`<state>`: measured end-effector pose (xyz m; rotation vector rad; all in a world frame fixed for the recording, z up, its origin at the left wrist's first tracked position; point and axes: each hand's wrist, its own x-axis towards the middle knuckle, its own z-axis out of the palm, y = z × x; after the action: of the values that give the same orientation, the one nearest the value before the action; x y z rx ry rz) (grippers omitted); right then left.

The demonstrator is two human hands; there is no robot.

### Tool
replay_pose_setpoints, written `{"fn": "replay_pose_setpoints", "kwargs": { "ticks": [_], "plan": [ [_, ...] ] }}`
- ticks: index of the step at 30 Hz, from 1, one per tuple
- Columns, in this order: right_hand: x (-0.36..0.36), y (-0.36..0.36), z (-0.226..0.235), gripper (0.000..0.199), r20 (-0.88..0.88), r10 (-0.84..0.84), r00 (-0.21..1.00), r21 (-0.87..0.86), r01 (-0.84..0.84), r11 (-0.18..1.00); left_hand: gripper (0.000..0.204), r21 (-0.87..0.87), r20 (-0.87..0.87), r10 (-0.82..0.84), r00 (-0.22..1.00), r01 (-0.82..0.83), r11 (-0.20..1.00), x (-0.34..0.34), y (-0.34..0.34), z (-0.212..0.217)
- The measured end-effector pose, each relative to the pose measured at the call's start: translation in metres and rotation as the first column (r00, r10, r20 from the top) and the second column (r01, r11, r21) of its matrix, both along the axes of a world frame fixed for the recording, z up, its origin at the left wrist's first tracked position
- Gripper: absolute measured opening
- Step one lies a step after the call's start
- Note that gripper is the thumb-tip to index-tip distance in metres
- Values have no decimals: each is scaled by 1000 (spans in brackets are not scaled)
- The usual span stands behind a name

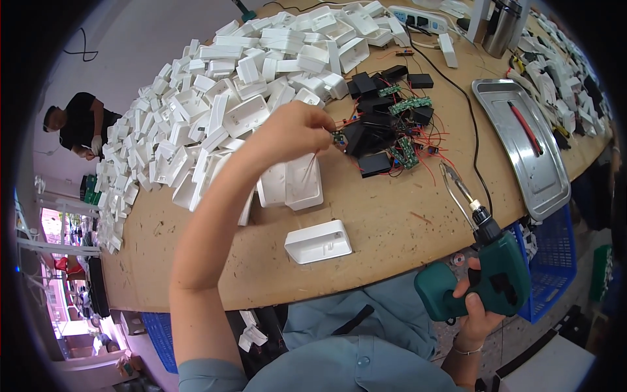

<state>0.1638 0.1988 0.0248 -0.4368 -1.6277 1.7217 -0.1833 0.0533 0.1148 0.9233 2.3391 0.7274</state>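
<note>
My left hand (304, 130) reaches across to the near side of a cluster of black plastic boxes (375, 164) and green circuit boards (405, 153) with red wires. Its fingers are pinched together, and thin wires (309, 171) hang below them over a white plastic casing (305, 186). Exactly where the fingertips grip is partly hidden. My right hand (480, 317) is wrapped around the handle of a green soldering gun (503, 271). The gun's metal tip points up over the table, apart from the boards. Nearer to me, a single open white casing (319, 243) lies on the table.
A large heap of white casings (248, 117) covers the table's left and back. At right lie a metal tray (548, 176) with a red pen-like tool (524, 127) and a black cable (471, 111). A power strip (418, 19) and steel flask (501, 29) stand behind. Another person (81, 121) is far left.
</note>
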Motion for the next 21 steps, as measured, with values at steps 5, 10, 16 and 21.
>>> {"fn": "replay_pose_setpoints", "kwargs": {
  "ticks": [5,10,16,21],
  "plan": [
    [-3,2,12,58,-46,-4,999,49,7,999,37,423,699,-117,706,-276,863,19,-33,44],
    [-2,-2,17,56,-100,-4,995,72,11,997,34,623,768,-234,596,-611,488,64,-79,38],
    [2,-7,15,57,-196,57,979,63,-46,997,38,821,557,-8,830,-549,158,116,-151,32],
    [1,-12,12,56,-222,163,961,78,-149,986,44,822,471,389,791,-554,130,170,-167,-41]
  ]
}}
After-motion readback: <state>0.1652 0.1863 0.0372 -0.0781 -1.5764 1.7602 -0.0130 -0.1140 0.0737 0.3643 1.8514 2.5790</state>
